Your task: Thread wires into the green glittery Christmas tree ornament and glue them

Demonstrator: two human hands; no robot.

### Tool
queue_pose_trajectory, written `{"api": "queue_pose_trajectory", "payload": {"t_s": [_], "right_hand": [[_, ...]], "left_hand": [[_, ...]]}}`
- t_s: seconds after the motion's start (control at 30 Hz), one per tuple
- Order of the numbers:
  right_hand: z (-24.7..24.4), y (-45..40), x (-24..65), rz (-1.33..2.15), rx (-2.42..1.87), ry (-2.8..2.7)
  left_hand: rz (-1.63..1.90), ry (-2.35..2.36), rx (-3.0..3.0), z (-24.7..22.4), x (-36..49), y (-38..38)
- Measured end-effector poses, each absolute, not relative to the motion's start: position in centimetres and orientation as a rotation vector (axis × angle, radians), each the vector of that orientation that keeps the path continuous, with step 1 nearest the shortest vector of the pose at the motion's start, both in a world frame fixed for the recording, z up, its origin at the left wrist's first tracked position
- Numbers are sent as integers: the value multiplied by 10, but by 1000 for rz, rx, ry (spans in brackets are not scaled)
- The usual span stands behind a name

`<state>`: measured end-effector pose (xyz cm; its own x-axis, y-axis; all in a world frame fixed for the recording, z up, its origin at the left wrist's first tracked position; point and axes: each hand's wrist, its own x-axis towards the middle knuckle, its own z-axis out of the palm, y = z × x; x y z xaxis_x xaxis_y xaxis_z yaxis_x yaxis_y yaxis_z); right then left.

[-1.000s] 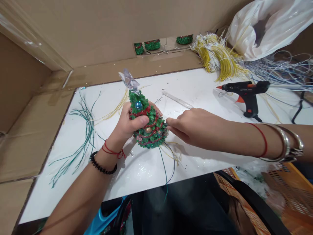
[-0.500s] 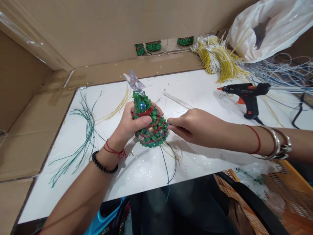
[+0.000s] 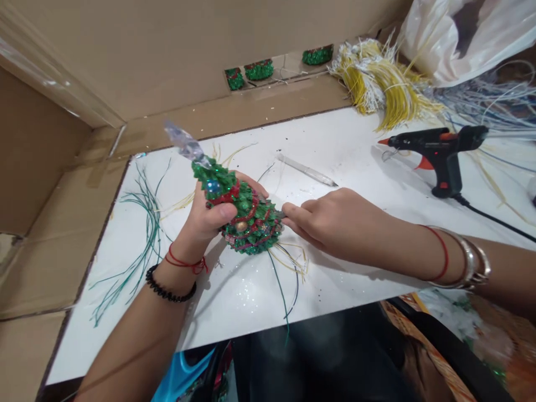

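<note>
Tree ornament (image 3: 247, 218) unlabelled, gripped by left hand (image 3: 205, 220), right hand (image 3: 335, 223) touching

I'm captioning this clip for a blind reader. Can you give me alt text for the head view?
A left hand grips a small green Christmas tree, tilted left over a white table, while the right hand pinches at its lower edge. Thin wires trail from the tree's base; a black glue gun and loose green wires lie nearby.

Bright even light; soft shadows; edges warped, slightly blurred.
</note>
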<state>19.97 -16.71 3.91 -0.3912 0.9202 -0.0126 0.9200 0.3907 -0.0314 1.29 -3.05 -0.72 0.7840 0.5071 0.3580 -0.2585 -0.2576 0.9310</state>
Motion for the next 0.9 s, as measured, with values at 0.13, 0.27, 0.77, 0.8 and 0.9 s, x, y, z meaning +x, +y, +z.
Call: {"api": "queue_pose_trajectory", "payload": {"t_s": [0.13, 0.27, 0.77, 0.8, 0.9], "right_hand": [[43, -170, 207, 241, -1829, -2515], [46, -170, 215, 625, -1656, -2346], [48, -172, 212, 794, -1643, -2268], [48, -172, 213, 794, -1653, -2273], [47, -172, 212, 794, -1653, -2283]], "left_hand": [[715, 202, 1661, -6, 15, -29], [668, 86, 1657, -3, 19, -26], [515, 157, 1678, 6, 14, -36], [519, 158, 1676, 4, 13, -35], [527, 141, 1689, 0, 11, -32]]}}
